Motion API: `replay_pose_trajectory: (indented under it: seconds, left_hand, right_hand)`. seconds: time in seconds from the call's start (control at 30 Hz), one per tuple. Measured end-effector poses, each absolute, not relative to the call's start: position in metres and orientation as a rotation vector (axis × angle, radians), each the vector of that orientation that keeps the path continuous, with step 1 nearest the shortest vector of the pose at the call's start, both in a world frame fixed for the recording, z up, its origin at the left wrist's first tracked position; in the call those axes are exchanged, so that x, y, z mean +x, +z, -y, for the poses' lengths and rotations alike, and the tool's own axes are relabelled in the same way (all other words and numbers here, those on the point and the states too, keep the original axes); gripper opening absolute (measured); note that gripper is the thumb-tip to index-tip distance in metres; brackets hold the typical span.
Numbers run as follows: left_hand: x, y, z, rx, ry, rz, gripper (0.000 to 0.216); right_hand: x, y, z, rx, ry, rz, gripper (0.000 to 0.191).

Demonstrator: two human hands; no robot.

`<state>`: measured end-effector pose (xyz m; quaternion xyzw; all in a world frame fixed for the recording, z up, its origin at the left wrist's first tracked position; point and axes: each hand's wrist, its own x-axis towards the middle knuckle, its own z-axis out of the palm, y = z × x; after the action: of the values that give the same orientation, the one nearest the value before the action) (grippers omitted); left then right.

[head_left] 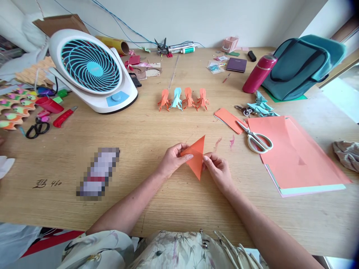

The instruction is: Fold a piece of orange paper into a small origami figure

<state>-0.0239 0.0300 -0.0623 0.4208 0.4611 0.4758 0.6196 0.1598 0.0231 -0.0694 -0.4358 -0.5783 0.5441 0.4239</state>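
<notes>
An orange sheet of paper [197, 155], folded into a triangle, is held up between my hands above the table's middle. My left hand [176, 158] pinches its left corner, thumb on the face towards me. At the right edge, my right hand [217, 168] has thumb and forefinger pressed together on the paper; its other fingers are curled. Beyond the hands stands a row of folded paper figures, with an orange one [188, 98] beside a light blue one [177, 98]. White-handled scissors [256, 140] lie to the right, across orange paper sheets [303, 160].
A white fan [92, 71] stands at the back left. A blurred-out flat object [98, 172] lies left of my hands. Cut orange strips [228, 119], a red bottle [259, 73] and a teal bag [301, 69] are on the right. A red cutter [64, 117] and black-handled scissors [37, 128] lie left.
</notes>
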Motion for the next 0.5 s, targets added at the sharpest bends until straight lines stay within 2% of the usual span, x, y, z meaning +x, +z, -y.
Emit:
replay_pose_trajectory:
  seconds: [0.23,0.5]
  left_hand:
    - [-0.026,-0.065,-0.033,0.938,1.189,-1.089,0.034]
    - [-0.023,-0.063,-0.03,0.959,1.11,-1.093,0.036]
  right_hand:
    - [0.159,-0.077,-0.019,-1.132,1.389,1.613,0.045]
    - [0.158,-0.083,-0.02,-1.193,1.29,1.616,0.043]
